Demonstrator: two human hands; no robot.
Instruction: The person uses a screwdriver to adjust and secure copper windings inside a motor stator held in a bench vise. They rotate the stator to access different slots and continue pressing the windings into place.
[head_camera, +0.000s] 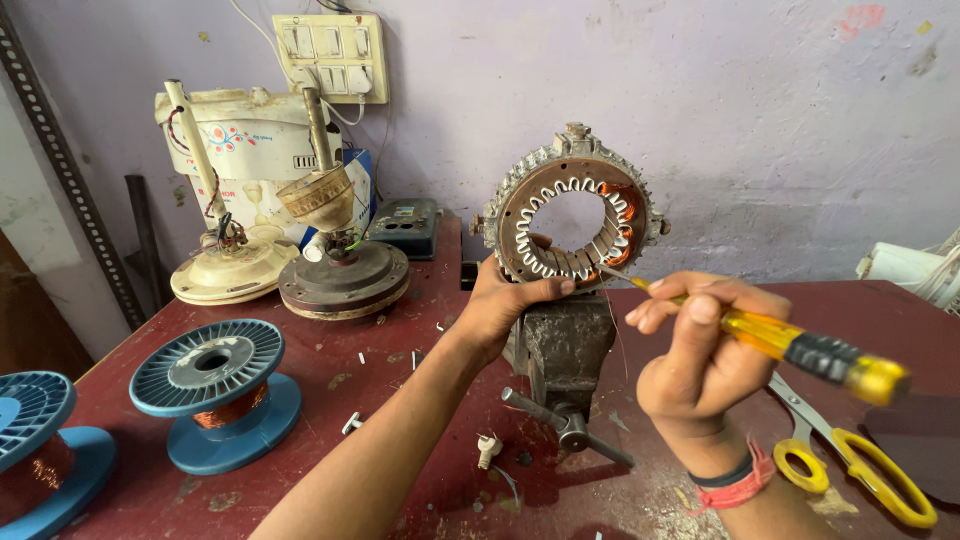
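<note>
A ring-shaped motor stator (572, 205) with copper windings and white slot insulation stands upright, clamped in a small grey bench vise (562, 350) on the red table. My left hand (505, 300) grips the stator's lower left rim. My right hand (700, 355) holds a yellow-and-black handled screwdriver (790, 345), whose tip touches the lower right part of the winding slots.
Yellow-handled scissors (860, 460) lie at the right, under my right wrist. Two blue spools of copper wire (215, 390) (35, 450) stand at the left. Fan motor parts (340, 270) and a cream appliance (235, 150) sit at the back left by the wall. Small white scraps litter the table (400, 350).
</note>
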